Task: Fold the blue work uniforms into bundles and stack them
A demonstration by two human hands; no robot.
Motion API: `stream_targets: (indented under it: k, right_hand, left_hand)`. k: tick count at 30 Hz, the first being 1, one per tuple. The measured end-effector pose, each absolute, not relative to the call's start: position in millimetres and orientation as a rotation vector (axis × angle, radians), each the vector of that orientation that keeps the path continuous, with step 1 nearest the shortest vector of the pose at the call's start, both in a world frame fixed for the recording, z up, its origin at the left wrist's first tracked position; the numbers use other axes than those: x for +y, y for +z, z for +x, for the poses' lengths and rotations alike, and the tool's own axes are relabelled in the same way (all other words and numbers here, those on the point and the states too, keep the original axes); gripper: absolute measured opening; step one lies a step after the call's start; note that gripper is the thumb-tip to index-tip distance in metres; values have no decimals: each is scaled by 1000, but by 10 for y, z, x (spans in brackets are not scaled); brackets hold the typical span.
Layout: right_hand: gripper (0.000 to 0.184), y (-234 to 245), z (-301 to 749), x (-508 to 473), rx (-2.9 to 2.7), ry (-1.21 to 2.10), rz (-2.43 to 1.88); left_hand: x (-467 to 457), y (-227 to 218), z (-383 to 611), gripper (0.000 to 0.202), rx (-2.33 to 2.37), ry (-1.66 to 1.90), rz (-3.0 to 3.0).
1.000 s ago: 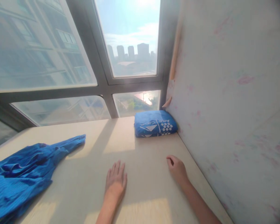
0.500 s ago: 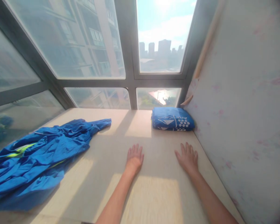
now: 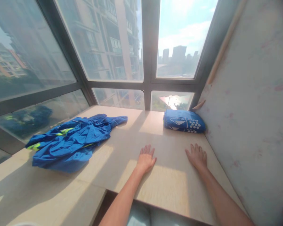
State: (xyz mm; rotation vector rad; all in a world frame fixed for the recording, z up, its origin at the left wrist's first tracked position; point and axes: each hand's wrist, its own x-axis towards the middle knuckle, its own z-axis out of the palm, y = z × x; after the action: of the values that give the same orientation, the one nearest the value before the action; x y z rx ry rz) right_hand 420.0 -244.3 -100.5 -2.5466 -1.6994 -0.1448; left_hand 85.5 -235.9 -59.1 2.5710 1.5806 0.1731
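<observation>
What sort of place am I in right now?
Likely an upper-floor home's glazed balcony or window nook: framed windows face buildings, with floral wallpaper beside a pale wooden surface.

Sunlit pale tabletop (image 3: 165,185), grey-framed windows (image 3: 108,40), floral-patterned wall (image 3: 257,125).

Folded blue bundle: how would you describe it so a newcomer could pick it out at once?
Find the corner where the window frame meets the flowered wall. On the pale tabletop there, beyond the right hand, lies the folded blue bundle. Its compact shape and white dots set it apart from the spread, crumpled blue cloth farther left.
</observation>
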Motion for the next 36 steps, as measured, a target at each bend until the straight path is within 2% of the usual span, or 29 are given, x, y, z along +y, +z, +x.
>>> stream_targets:
  k: [4, 8, 13, 18, 22, 27, 30, 36]
  right_hand:
    - [60, -1043, 4241, -2479, -1729, -195, -2508]
    - [59, -1108, 4303, -2511, -1763, -255, -2441]
    - [60, -1167, 4365, -2530, -1774, -271, -2377]
    - [61, -1226, 4422, -2513, -1774, -257, -2363]
    - [62, -1290, 4449, -2496, -1767, -261, -2354]
    - [62, -1325, 4444, -2493, -1756, -303, -2354]
    - [61, -1295, 4430, -2514, -1758, -326, -2356]
    - [58, -1213, 4399, -2549, -1762, -355, -2340]
  left_hand:
    - [-2424, -489, 776, 58, 1528, 291, 2466]
    - [-2190, -234, 259, 34, 1756, 374, 2174]
    - [-1933, 359, -1147, 43, 2385, 498, 1805]
    - [-2111, 839, -2416, 55, 2875, 582, 1581]
    - [-2246, 770, -2812, 79, 2870, 425, 1503]
    - [-2212, 499, -2660, 59, 2811, 339, 1446]
    - [-2126, 515, -2416, 53, 2794, 598, 1437]
    - [-1860, 923, -1859, 36, 2420, 1594, 1650]
